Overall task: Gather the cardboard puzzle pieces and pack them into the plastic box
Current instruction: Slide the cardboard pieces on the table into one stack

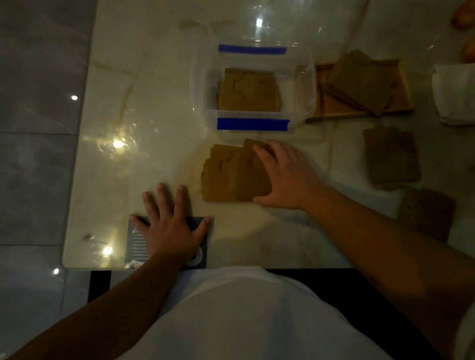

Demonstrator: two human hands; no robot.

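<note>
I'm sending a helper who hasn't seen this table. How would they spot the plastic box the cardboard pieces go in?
Start at the pale glossy table and look to its middle, just beyond the cardboard stack under the right hand. The plastic box is clear and open-topped, with cardboard pieces already inside. Unlike the wooden tray beside it, it has blue strips on two rims.

1 head-worn view — looking steeply down over the person's chest onto the table (152, 92) — close, wide-angle.

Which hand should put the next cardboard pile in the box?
Probably the right hand: it already rests on the cardboard stack just before the plastic box. The left hand lies flat on a dark device.
</note>
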